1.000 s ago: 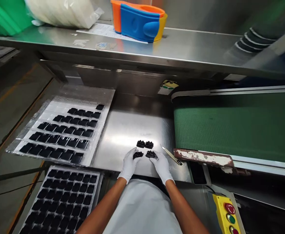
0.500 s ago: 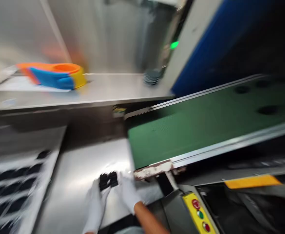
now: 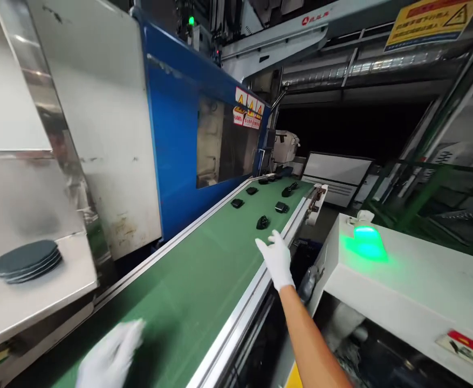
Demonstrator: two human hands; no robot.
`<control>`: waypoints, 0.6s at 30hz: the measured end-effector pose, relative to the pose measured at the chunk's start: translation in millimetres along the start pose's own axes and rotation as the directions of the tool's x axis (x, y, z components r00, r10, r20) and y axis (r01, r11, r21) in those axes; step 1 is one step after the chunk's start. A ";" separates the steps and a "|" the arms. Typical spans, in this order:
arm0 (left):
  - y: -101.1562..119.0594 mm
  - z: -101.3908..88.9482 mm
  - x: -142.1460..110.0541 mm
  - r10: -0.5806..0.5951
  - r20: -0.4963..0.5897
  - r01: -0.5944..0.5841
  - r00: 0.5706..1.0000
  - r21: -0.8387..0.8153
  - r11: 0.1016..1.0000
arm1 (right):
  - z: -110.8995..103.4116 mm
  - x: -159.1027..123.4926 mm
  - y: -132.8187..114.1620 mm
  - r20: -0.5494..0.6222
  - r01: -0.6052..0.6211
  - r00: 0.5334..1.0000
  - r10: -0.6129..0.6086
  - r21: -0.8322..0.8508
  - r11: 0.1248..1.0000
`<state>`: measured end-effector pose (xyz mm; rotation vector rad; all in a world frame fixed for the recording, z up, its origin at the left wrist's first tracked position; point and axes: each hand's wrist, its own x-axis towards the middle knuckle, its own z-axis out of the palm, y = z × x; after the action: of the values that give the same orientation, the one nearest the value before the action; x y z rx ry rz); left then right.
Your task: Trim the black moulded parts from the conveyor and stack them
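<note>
My right hand (image 3: pixel 275 261), in a white glove, reaches over the right rail of the green conveyor belt (image 3: pixel 191 269). Its thumb and fingers are apart, with nothing between them. Just beyond the fingertips lies a ribbed black part (image 3: pixel 262 222), not touched by the hand. Farther up the belt are a squarish black piece (image 3: pixel 281 207), a longer black piece (image 3: pixel 289 189) and several more small black parts. My left hand (image 3: pixel 110 355), also gloved, hovers low over the near end of the belt. It is somewhat blurred; its fingers look stretched out, and no object shows in it.
A blue machine (image 3: pixel 175 124) with a window lines the belt's left side. On the steel shelf (image 3: pixel 1 318) at left sits a stack of dark round discs (image 3: pixel 28 261). To the right stands a white machine housing (image 3: pixel 414 275) with a lit green lamp (image 3: pixel 369 242).
My view has swung right and up, from the steel table to the conveyor. Both hands have left the two black pieces on the table; the right one now reaches far along the belt.
</note>
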<state>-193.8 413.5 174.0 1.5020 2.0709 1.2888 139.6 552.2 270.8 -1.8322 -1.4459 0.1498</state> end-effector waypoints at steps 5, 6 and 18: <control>136.0 129.0 147.8 0.208 0.322 -0.154 0.924 -0.184 0.971 | 14.9 96.0 -2.7 -0.107 -0.023 0.994 0.004 -0.171 0.985; 160.2 154.3 174.7 0.186 0.323 -0.135 0.928 -0.172 0.976 | 20.1 100.9 0.1 -0.111 -0.019 0.994 -0.003 -0.198 0.980; 290.6 274.6 251.9 0.134 0.353 -0.086 0.926 -0.149 0.985 | 37.3 109.5 15.7 -0.104 0.071 0.990 -0.096 -0.221 0.973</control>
<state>61.5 786.2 312.8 1.6702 1.6584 1.0631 169.8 664.9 274.6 -1.9148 -1.5034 -0.1591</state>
